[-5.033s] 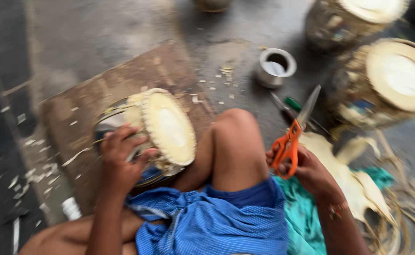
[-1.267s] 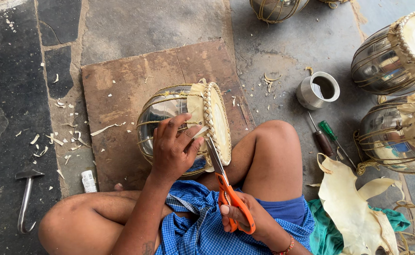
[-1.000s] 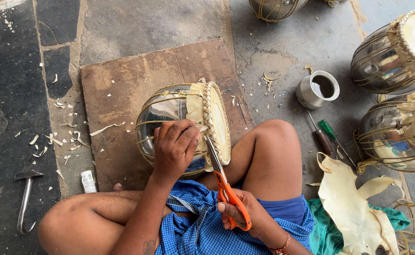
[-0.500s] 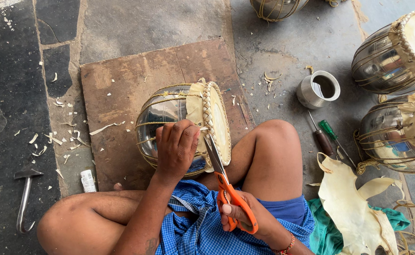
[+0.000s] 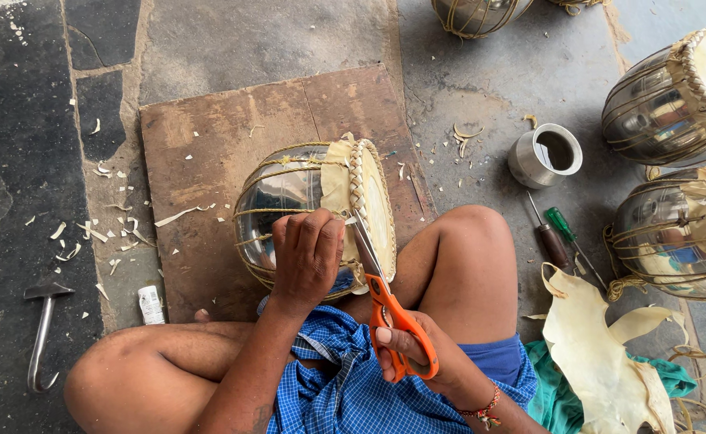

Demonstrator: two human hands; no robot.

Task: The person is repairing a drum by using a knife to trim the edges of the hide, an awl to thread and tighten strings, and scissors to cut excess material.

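— Listing first: one metal drum [image 5: 288, 201], lying on its side on a wooden board [image 5: 208, 153], skin head facing three o'clock.

— Hands?

— Left hand [image 5: 306, 255] clamped over the drum's shell at six o'clock. Right hand [image 5: 417, 362] gripping orange-handled scissors [image 5: 385, 301], blades laid along the laced rim.

— Surroundings?

— Steel cup [image 5: 547, 154] at two o'clock; two screwdrivers [image 5: 558, 237] just below it; hammer [image 5: 41, 329] at eight o'clock; hide scraps [image 5: 602, 345] at four.
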